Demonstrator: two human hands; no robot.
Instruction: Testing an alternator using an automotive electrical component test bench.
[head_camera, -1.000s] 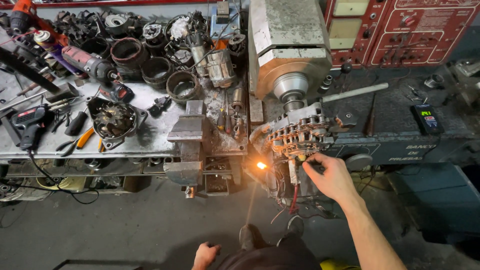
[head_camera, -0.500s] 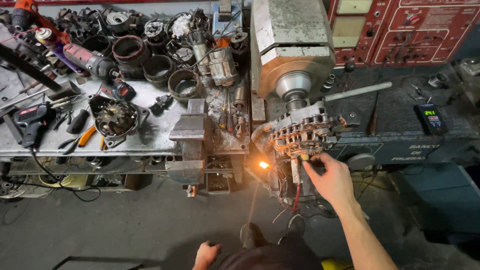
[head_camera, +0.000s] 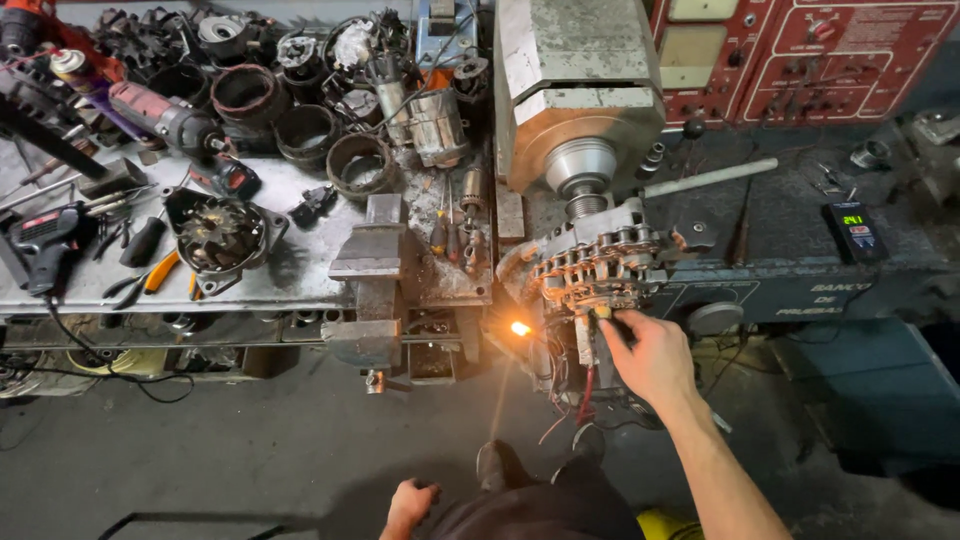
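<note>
Since the earlier frame, my right hand (head_camera: 655, 355) has stayed at the lower edge of the alternator (head_camera: 600, 265), shifting only slightly as my head moves; my left hand (head_camera: 408, 505) has remained low beside my hip. The small orange lamp (head_camera: 520, 328) glows as before.

Position of the work: the alternator sits clamped at the front of the grey test machine (head_camera: 575, 90), directly below its round spindle (head_camera: 582, 165), with its finned rear face turned toward me. Red and dark wires (head_camera: 582, 385) hang from beneath it.

State of the hands: my right hand is curled, with fingertips pinched on a small fitting or lead at the underside of the alternator; what exactly sits between the fingers is too small to tell. My left hand is loosely closed and holds nothing that I can see.

Procedure, as I judge it:
1. I keep the pinch short and firm, so the contact does not wander across neighbouring terminals.
2. I keep my wrist and forearm clear of the spindle and of the hanging wires.
3. I watch the lamp and the small green-digit meter (head_camera: 852, 228) on the dark counter (head_camera: 800, 265) while holding contact.
4. I leave my left hand away from all metal; the vise (head_camera: 368, 270) stands close by.
</note>
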